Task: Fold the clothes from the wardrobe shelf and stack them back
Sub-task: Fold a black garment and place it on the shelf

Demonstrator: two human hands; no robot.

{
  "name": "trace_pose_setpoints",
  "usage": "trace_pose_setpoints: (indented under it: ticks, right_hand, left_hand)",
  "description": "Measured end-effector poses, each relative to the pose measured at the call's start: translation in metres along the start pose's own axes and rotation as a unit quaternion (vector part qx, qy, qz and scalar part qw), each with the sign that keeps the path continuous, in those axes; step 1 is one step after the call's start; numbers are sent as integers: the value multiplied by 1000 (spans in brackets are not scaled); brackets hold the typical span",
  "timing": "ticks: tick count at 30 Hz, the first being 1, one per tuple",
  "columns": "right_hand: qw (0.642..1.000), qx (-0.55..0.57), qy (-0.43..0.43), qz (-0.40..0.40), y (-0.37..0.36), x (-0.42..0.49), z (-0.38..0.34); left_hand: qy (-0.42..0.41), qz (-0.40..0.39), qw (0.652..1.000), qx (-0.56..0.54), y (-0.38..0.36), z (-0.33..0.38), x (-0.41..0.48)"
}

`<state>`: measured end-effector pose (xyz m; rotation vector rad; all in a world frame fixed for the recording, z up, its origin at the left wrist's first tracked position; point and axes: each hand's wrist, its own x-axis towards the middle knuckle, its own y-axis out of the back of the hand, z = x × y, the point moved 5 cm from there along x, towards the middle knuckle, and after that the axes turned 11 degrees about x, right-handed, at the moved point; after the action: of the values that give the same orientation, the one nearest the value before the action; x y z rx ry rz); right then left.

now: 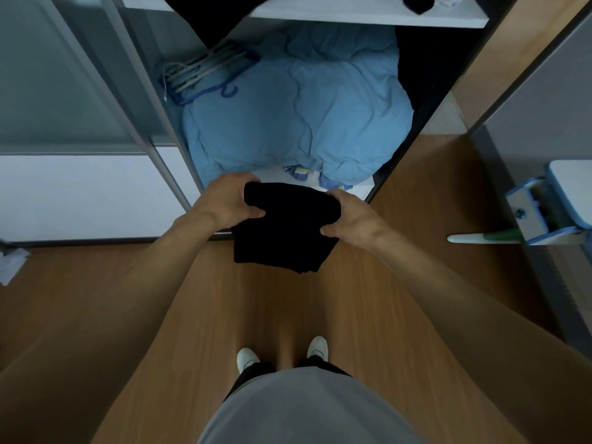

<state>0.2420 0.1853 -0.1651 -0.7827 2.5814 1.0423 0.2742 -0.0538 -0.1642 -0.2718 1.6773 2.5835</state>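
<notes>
Centrally, left hand, right hand holding black garment, possibly duvet beyond.

A black garment, folded into a thick wad, is gripped at its two upper corners by the left hand and right hand, its lower part hanging free.

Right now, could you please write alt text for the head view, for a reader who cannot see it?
The left hand and right hand grip a folded black garment before an open wardrobe holding a blue duvet and hangers under a white shelf.
</notes>
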Motion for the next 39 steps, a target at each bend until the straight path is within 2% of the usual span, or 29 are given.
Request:
trace_pose_setpoints:
  ticks: [4, 7, 9, 11, 13, 15, 18, 20, 21, 22, 23, 24, 25, 26, 27, 28, 29, 30, 33, 34, 39]
  right_hand:
    - [991, -103, 41, 68, 4, 3, -16]
    - [995, -39, 72, 64, 6, 5, -28]
    - [993, -32, 106, 47, 5, 5, -43]
    - [988, -60, 141, 37, 4, 8, -58]
    - [984, -63, 160, 40, 4, 10, -68]
    - [984, 9, 162, 71, 5, 11, -70]
    - [958, 156, 159, 183, 7, 7, -65]
    - [933, 243, 103, 245, 7, 5, -53]
    - [927, 293, 34, 231, 3, 7, -43]
    - [915, 357, -63, 174, -6, 10, -33]
    - [887, 423, -163, 87, -19, 11, -25]
    - [844, 486, -227, 2, -31, 9, -23]
    - [794, 550, -253, -62, -39, 11, -25]
    - [745, 613, -247, -92, -39, 15, -33]
    - [707, 664, -224, -97, -35, 21, -43]
    - [683, 697, -198, -89, -28, 26, -56]
    - [679, 709, -180, -70, -18, 31, -68]
    - [692, 701, -166, -48, -8, 34, -80]
    - [767, 632, -114, 12, 15, 39, -105]
    - [778, 619, -99, 30, 19, 41, -111]
    - [765, 640, -13, 77, 41, 48, -157]
  left_hand:
    - [-10, 6, 999, 38, 11, -1, 0]
    - [-16, -24, 985, 168, 20, -5, 0]
    - [-46, -58, 974, 214, 19, -4, -2]
    - [-85, -108, 973, 183, 8, 2, -6]
    - [-75, -121, 981, 133, -2, 7, -9]
    - [-58, -76, 993, 75, -4, 4, -7]
    - [-17, -8, 999, 36, 3, -9, -5]
    - [7, 24, 999, 38, 10, -19, -4]
    - [15, 42, 998, 43, 14, -22, -3]
    - [16, 61, 997, 50, 20, -23, -3]
    - [11, 80, 995, 57, 26, -23, -2]
    - [1, 98, 993, 61, 33, -22, -1]
    - [-14, 115, 991, 60, 40, -20, 0]
    - [-37, 128, 990, 55, 46, -16, 1]
    - [-67, 137, 987, 51, 52, -12, 1]
    - [-101, 143, 983, 49, 57, -6, 1]
    - [-136, 145, 979, 51, 61, 0, 0]
    - [-168, 146, 973, 56, 65, 5, -1]
    - [-245, 159, 953, 82, 80, 15, 0]
    - [-265, 160, 946, 93, 87, 15, 2]
    - [-290, 98, 944, 123, 117, 4, 21]
